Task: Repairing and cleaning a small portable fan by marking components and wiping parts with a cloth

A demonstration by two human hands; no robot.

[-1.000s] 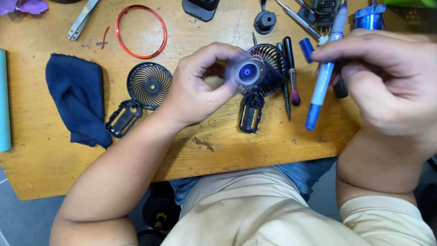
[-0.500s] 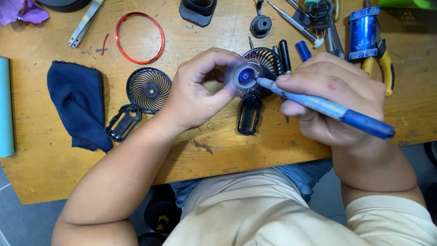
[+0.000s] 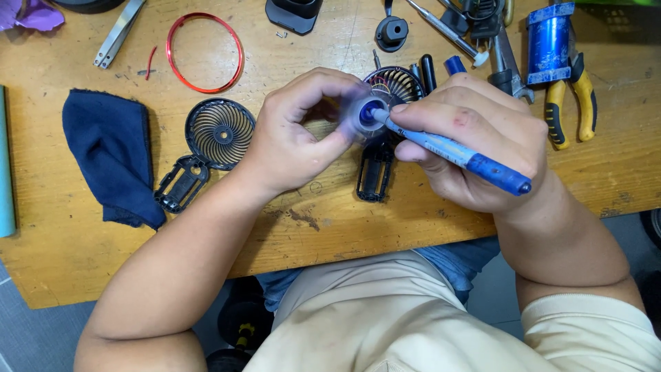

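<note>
Left grip pinching small round fan part, right grip pressing blue pen tip into it

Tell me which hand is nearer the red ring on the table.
Left. The left hand holds the small fan part just right of and below the red ring, not touching it. The right hand, gripping the blue pen, is farther right.

dark blue cloth left on wooden table, red ring above black fan grille, metal tweezers top left, yellow-handled pliers beside blue cylinder top right
</note>
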